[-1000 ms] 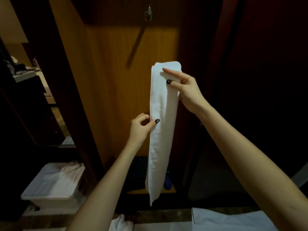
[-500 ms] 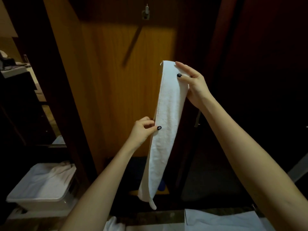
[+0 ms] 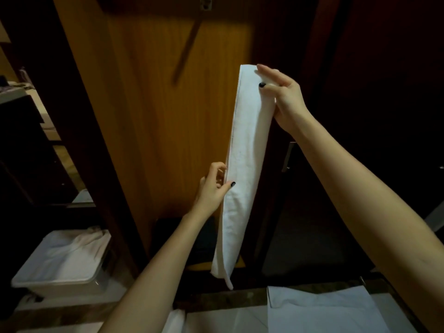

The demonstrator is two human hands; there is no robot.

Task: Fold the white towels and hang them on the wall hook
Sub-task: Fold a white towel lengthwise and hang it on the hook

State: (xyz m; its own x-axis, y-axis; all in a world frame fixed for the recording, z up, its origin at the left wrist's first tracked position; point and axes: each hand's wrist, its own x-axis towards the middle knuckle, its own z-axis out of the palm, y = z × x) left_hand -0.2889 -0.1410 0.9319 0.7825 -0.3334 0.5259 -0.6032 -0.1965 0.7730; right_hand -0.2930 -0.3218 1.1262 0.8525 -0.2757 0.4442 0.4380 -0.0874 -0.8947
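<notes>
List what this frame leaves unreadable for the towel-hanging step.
Head view only:
- Small metal wall hook: cut by the top edge, dim.
- Right hand, far fingers: hidden behind the long folded white towel.
- Flat white cloth: cut by the bottom edge.
- White plastic bin, contents: too dark, blurred.

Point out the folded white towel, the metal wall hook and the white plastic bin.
folded white towel [image 3: 247,152], head view, middle of the hanging strip
metal wall hook [image 3: 206,3], head view, its plate at the top edge
white plastic bin [image 3: 55,282], head view, near rim
</notes>
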